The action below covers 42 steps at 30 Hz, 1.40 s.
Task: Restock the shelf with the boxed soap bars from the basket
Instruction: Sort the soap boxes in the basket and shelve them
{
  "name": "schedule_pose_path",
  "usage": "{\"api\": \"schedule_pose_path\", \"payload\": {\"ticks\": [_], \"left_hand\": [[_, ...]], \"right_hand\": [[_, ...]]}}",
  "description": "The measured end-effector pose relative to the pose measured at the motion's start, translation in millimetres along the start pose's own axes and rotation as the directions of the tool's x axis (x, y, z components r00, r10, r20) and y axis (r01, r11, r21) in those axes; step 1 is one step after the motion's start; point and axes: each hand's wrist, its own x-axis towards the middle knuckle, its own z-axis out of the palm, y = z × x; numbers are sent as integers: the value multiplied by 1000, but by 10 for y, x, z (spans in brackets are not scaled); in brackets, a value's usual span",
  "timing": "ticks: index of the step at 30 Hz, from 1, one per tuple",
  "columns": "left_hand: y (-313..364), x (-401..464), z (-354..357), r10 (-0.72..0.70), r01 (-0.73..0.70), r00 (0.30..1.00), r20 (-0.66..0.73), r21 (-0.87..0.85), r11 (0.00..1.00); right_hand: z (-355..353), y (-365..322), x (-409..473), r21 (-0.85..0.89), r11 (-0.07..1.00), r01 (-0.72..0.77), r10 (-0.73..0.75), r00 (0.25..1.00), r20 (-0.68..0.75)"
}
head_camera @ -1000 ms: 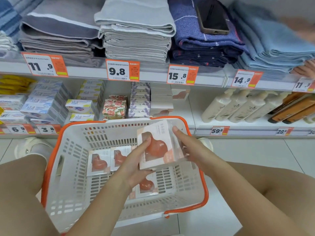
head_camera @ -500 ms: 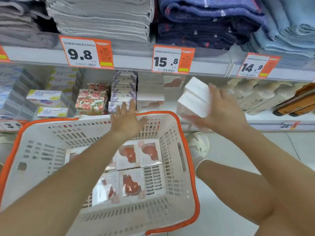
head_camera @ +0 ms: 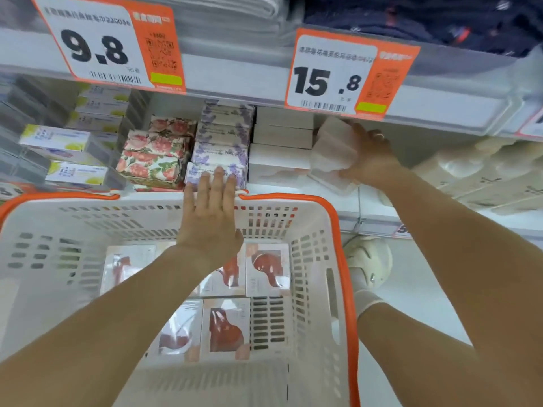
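Observation:
My right hand (head_camera: pixel 370 155) grips a stack of white soap boxes (head_camera: pixel 332 154) and holds it inside the shelf bay, right beside a pile of matching white boxes (head_camera: pixel 280 145) under the 15.8 tag. My left hand (head_camera: pixel 210 212) lies flat with straight fingers on the far rim of the white basket with orange trim (head_camera: pixel 338 230). Several soap boxes with a red heart picture (head_camera: pixel 267 270) lie flat on the basket floor.
Lavender-print boxes (head_camera: pixel 221 142), floral boxes (head_camera: pixel 152 157) and yellow-white boxes (head_camera: pixel 70 142) fill the shelf to the left. Pale bottles (head_camera: pixel 482 168) lie to the right. Folded towels sit on the shelf above. My shoe (head_camera: pixel 367 259) is beside the basket.
My right hand has carried the boxes from in front of the shelf into the bay. The left hand moved from above the basket onto its far rim. The view has moved closer.

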Motion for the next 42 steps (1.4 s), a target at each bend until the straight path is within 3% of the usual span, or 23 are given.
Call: {"api": "schedule_pose_path", "payload": {"ticks": [6,15,21,28,31,34,37,40,42], "left_hand": [[6,6,-12,-5,5,1000,19,31,1000],[35,11,-8,-18,17,1000,7,91,996],[47,21,-6,-27,26,1000,5,94,995],[7,40,-27,-3,1,999,36,63,998],[-46,-5,-85,47,-52,994,94,56,997],[-173,-21,-185,148,-139,982,114,-83,987],[-361,-211,-126,196,-218,976,-97,-365,905],[-530,-650,133,-6,-193,956,-293,-647,737],[-637,-964,422,-107,-135,948,-301,-681,720]], "right_hand": [[61,37,206,-38,999,13,-13,1000,-9],[273,-93,233,3,988,-156,156,984,-90],[284,-126,390,29,987,-158,161,970,-182],[313,-220,125,53,985,-167,173,974,-143],[342,-436,-226,145,988,-55,89,967,-238],[383,-651,-648,367,923,115,27,933,-360],[390,-848,-1124,586,784,206,100,889,-446],[493,-1090,-1684,665,690,287,164,833,-529],[759,-1254,-2001,678,679,284,168,838,-519]]}}
